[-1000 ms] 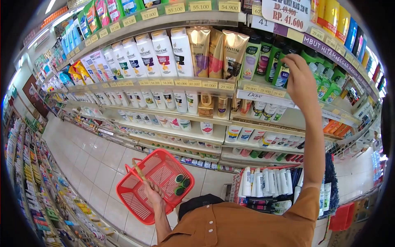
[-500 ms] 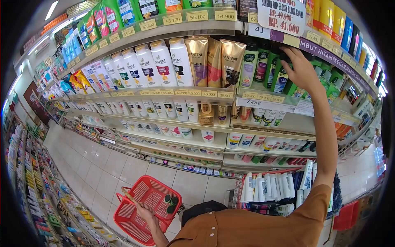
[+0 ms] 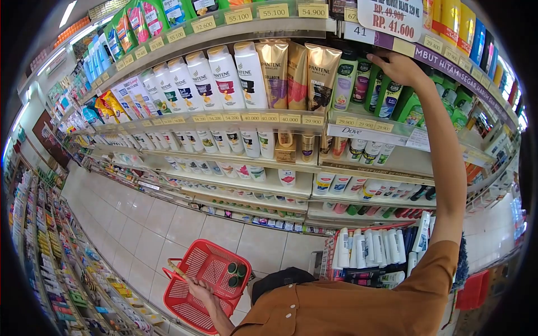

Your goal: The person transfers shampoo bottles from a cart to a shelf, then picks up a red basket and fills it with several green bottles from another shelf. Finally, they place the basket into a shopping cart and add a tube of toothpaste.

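Head view: red basket (image 3: 194, 260) is held by its handle (image 3: 177, 269) in the closed left hand (image 3: 202, 293), apparently to free the right hand (image 3: 399, 68), which is extended over green bottles (image 3: 388, 101) on the shelf (image 3: 367, 132); right-hand grip cannot be told.

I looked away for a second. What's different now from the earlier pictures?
The right hand has moved up and slightly left in the picture, to the tops of the green bottles; whether it grips one is unclear. The red basket sits lower in view. Unchanged: the left hand on the handle, three dark items in the basket.
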{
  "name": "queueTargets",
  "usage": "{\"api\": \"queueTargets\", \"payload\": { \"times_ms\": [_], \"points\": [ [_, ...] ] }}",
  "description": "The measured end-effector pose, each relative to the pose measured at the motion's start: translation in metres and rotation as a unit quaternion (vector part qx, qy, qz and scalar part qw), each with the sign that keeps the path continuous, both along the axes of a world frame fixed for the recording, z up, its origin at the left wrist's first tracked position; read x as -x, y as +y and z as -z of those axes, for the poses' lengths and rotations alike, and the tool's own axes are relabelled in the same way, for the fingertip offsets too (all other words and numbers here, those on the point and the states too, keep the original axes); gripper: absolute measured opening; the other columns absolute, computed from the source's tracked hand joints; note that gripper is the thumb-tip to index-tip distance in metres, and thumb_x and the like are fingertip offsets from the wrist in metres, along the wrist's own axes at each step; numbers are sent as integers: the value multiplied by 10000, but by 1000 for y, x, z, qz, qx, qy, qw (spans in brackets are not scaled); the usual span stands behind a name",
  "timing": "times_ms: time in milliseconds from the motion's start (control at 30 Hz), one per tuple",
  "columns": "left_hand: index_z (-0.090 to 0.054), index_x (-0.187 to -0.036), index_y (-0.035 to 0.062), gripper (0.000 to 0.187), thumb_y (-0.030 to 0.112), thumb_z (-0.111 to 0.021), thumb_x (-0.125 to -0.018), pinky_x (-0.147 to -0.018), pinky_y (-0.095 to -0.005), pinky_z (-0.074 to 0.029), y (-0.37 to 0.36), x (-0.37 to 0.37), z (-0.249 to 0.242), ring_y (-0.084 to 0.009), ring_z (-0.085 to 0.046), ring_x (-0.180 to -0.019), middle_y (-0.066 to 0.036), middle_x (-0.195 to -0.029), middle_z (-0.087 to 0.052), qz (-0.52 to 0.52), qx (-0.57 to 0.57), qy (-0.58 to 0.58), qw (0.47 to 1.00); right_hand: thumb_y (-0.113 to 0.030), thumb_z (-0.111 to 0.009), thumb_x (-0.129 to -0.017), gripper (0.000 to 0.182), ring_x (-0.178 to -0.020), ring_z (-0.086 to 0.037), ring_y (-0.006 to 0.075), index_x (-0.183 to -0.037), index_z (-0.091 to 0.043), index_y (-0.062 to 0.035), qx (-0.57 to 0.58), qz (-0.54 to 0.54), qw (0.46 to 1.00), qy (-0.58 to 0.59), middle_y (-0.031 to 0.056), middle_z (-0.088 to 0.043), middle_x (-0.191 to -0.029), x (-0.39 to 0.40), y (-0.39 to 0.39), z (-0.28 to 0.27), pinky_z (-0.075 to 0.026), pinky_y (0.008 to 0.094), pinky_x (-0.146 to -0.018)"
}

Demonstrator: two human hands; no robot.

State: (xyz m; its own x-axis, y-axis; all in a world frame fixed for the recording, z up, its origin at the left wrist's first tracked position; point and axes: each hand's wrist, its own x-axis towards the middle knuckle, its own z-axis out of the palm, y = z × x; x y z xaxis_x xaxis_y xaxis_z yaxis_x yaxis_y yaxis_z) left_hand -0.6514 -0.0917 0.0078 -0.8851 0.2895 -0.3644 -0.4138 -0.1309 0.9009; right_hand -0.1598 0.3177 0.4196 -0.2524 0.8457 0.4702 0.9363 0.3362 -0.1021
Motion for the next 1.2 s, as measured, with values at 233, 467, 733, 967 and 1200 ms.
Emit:
{"api": "queueTargets", "payload": {
  "times_ms": [233,467,733,967,1200],
  "points": [
    [-405,-767,157,378,456,-401,-998,-306,-226,-154,6,-6,-3,-48,-239,-366,65,-518,-296,7,19,7,1000,-453,-471,-962,513,-979,-607,357,-1089,-667,3,-15,3,1000,-5,213,-659,-1055,-2,-11,-4,-454,367,-898],
    [-396,-769,161,372,447,-385,-1006,-298,-222,-157,4,-3,4,-45,-232,-357,62,-511,-307,27,5,23,999,-399,-479,-969,468,-910,-621,368,-1034,-678,20,-19,32,999,-4,214,-669,-1002,6,-13,-3,-475,384,-846],
    [-396,-758,162,377,447,-392,-1004,-294,-225,-154,8,0,-1,-49,-231,-349,58,-498,-301,9,2,23,1000,-233,-605,-853,276,-845,-644,352,-993,-708,-18,-83,-65,994,-19,208,-682,-896,-9,-8,10,-493,397,-801],
    [-390,-764,156,375,443,-390,-1005,-291,-222,-152,10,0,-3,-51,-228,-345,59,-496,-293,19,8,27,999,-177,-621,-831,232,-914,-630,353,-993,-699,-30,-100,-102,989,-45,184,-680,-952,-10,-17,7,-487,404,-828],
    [-391,-734,172,372,439,-405,-993,-311,-235,-135,15,-7,-12,-55,-213,-363,60,-525,-296,29,18,28,999,-139,-633,-816,292,-939,-622,365,-1094,-647,-52,-176,-83,980,-38,186,-668,-997,-8,-12,14,-491,430,-831]
  ]
}}
